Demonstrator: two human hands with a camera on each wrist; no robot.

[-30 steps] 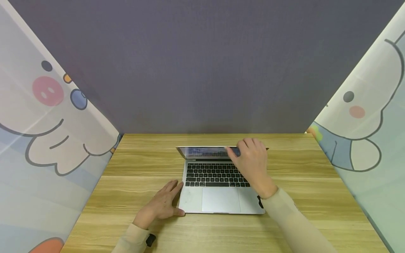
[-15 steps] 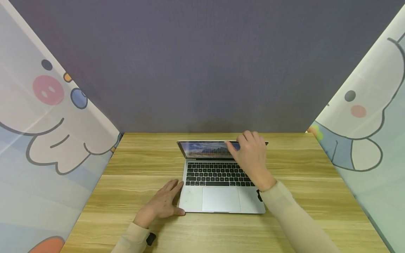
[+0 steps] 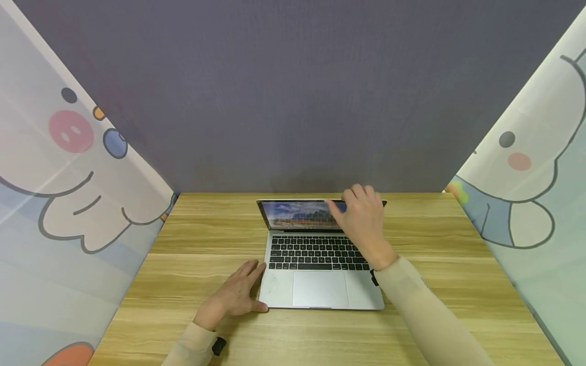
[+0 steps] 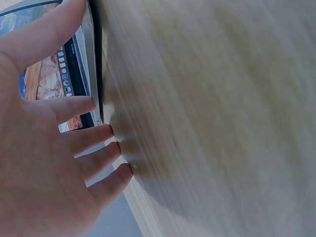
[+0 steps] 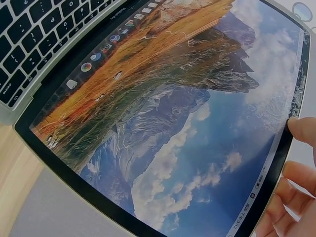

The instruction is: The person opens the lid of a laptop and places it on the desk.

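Observation:
A silver laptop (image 3: 276, 290) with black keys stands on the wooden table, its lid tilted back and the lit screen (image 5: 187, 113) showing a mountain landscape. At the lid's top edge, my right hand (image 3: 363, 221) grips the right part, thumb on the screen border and fingers behind, as the right wrist view shows. My left hand (image 3: 233, 295) lies at the front left of the base, with its thumb at the front corner and its index finger against the left side. In the left wrist view those fingers (image 4: 94, 136) are spread and fairly straight.
The wooden table (image 3: 206, 229) ends at a dark grey panel (image 3: 297, 101) behind the laptop. Pale panels with cartoon animals, a left panel (image 3: 36, 274) and a right panel (image 3: 558, 203), stand along both sides. A black strap (image 3: 218, 346) shows at the left wrist.
The laptop lid has tilted further back, so more of the screen shows. My right hand has moved away with the lid's top edge. My left hand has stayed in place.

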